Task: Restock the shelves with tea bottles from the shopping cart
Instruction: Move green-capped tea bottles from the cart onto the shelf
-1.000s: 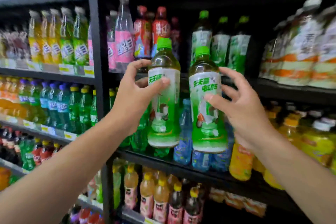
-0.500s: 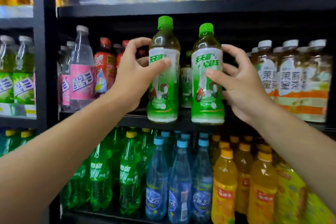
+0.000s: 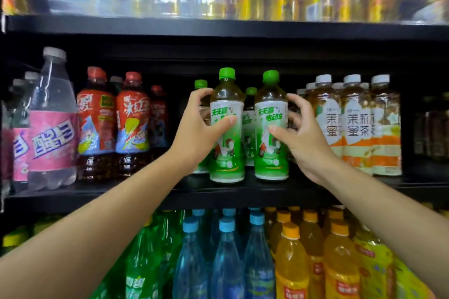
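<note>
Here each hand's grip curls round 1 green tea bottle: left hand (image 3: 194, 128) on the left bottle (image 3: 227, 153), right hand (image 3: 303, 138) on the right bottle (image 3: 271, 148)

The two green tea bottles (image 3: 227, 128) (image 3: 271, 128) held at the front edge of the black shelf (image 3: 145, 195) have green caps, dark amber liquid at the shoulders, and labels fading from white down to bright green, printed with green characters. Toward the shelf's left end stand red-labelled iced tea bottles (image 3: 132, 124) with red caps and a clear bottle with a pink label (image 3: 52, 128). At the right end, jasmine tea bottles (image 3: 359, 126) carry white and orange labels under white caps. Above sit blurred cans (image 3: 247, 0), seemingly gold. Below are blue-capped blue bottles (image 3: 227, 262) and orange ones (image 3: 291, 262).
</note>
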A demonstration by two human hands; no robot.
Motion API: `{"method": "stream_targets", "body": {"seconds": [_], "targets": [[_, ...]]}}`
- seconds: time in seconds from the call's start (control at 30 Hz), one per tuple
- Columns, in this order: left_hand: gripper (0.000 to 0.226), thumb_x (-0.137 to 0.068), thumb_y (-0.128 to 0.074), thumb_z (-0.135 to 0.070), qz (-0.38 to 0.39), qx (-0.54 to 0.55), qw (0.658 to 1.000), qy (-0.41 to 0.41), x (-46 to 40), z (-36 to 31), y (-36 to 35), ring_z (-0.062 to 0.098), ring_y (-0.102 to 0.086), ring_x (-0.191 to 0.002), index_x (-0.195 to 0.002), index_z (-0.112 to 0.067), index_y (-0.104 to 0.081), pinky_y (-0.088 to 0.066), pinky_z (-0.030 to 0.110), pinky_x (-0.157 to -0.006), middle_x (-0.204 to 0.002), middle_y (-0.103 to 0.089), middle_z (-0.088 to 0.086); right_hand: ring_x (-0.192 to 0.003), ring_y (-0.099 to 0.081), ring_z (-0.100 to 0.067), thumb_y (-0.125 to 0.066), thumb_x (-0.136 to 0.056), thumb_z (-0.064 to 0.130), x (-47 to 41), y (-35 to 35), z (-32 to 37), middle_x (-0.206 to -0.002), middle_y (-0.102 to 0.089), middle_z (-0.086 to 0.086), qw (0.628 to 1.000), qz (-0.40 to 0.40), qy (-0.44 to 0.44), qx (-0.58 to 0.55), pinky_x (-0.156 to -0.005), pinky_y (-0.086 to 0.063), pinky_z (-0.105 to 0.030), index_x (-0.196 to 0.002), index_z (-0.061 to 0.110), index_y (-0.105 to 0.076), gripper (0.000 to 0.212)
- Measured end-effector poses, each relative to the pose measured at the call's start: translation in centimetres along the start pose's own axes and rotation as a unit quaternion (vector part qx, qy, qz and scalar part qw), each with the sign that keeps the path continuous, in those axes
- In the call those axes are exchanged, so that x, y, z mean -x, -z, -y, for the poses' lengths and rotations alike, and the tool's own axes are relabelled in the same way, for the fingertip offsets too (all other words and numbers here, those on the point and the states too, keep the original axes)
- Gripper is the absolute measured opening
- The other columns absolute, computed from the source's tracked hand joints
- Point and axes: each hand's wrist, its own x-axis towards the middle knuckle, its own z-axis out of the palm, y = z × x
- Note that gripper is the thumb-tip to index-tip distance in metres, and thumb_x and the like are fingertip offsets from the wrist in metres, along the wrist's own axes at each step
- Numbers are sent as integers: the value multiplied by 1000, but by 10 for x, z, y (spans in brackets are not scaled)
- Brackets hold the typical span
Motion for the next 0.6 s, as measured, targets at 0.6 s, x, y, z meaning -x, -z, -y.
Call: {"method": "stream_targets", "body": {"seconds": [0.6], "targets": [[85,-79,-85,-5,45,-165,985,-8,11,9,-4,-19,-56,-89,-146,-25,-36,-51,9,-72,-105,-51,-19,-111,-62,-11,-82,-84,15,-16,9,-18,-122,-53,10,974,70,-11,213,-93,-57,-36,-151,43,-17,97]]}}
